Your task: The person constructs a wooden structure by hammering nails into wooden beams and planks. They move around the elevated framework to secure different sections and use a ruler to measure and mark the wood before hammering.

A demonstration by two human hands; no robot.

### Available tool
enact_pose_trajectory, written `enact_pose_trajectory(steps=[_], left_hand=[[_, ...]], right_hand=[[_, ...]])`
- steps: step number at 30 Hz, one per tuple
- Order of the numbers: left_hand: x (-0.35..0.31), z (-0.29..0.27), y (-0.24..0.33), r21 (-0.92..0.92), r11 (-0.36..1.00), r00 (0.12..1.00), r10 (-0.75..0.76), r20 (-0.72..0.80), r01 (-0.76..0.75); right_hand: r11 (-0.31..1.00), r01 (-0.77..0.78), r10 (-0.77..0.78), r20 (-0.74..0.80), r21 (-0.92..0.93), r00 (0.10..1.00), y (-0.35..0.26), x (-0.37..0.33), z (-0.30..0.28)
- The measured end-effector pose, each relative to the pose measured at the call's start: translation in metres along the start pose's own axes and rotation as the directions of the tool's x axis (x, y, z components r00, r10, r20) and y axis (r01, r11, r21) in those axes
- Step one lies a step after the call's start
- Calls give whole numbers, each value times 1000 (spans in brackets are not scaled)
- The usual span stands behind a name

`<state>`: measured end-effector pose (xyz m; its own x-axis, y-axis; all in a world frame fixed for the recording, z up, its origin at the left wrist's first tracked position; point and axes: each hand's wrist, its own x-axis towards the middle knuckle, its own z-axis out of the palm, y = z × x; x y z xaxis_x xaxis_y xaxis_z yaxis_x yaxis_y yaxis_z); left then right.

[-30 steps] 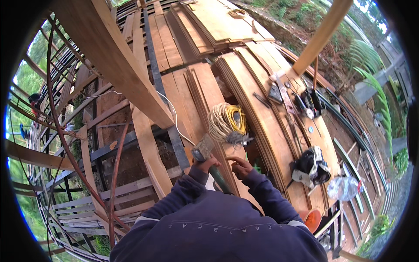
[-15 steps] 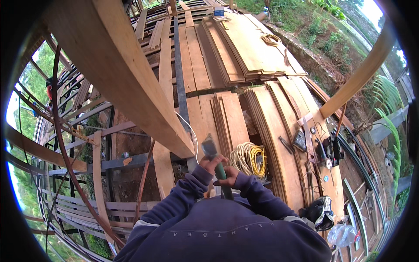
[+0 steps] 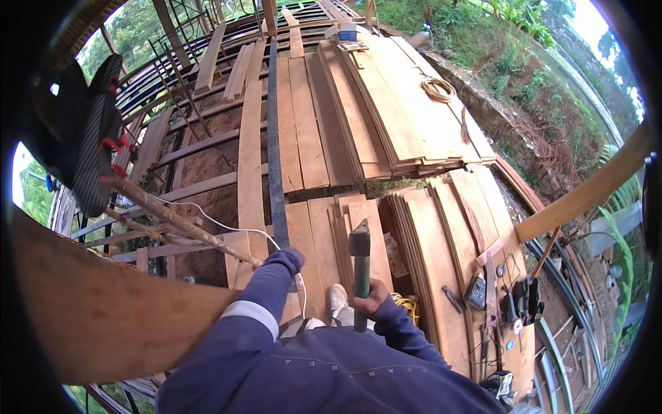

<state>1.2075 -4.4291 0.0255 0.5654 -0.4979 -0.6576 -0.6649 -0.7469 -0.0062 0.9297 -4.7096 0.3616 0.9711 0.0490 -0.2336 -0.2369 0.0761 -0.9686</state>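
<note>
A hammer point(image 3: 361, 265) with a grey metal head and a green handle stands nearly upright in front of my body, head up. My right hand point(image 3: 372, 298) is closed around the lower part of its handle. My left arm reaches forward, away from the hammer. At the end of the blue sleeve my left hand point(image 3: 295, 258) is mostly hidden, and its fingers cannot be made out. It is close to a white cable point(image 3: 274, 243) and a dark metal beam point(image 3: 277, 159). Whether it touches either of them I cannot tell.
A thick wooden beam point(image 3: 124, 303) crosses the lower left. Stacked planks point(image 3: 407, 103) lie ahead and to the right, with a saw point(image 3: 491, 290) and other tools on them. Gaps between joists point(image 3: 207, 183) show soil at the left. A dark patterned object point(image 3: 93, 159) hangs upper left.
My left hand has let go of the hammer and moved forward and left. The right hand keeps the hammer, now slightly farther right. The view has turned, and the wooden beam appears lower left.
</note>
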Motion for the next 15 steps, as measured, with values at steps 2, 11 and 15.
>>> enact_pose_trajectory(steps=[2, 11, 15], left_hand=[[-16, -105, 30, -258, 947, 982, -186, 35, 189], [-60, -58, -136, -309, 858, 894, -310, 324, 410], [-54, 7, -140, -473, 840, 951, -146, 273, 265]], right_hand=[[999, 29, -33, -92, -43, 995, -2, 39, -30], [951, 237, -233, 44, -199, 971, -57, 254, -65], [933, 213, -180, 136, -290, 974, -77, 401, -62]])
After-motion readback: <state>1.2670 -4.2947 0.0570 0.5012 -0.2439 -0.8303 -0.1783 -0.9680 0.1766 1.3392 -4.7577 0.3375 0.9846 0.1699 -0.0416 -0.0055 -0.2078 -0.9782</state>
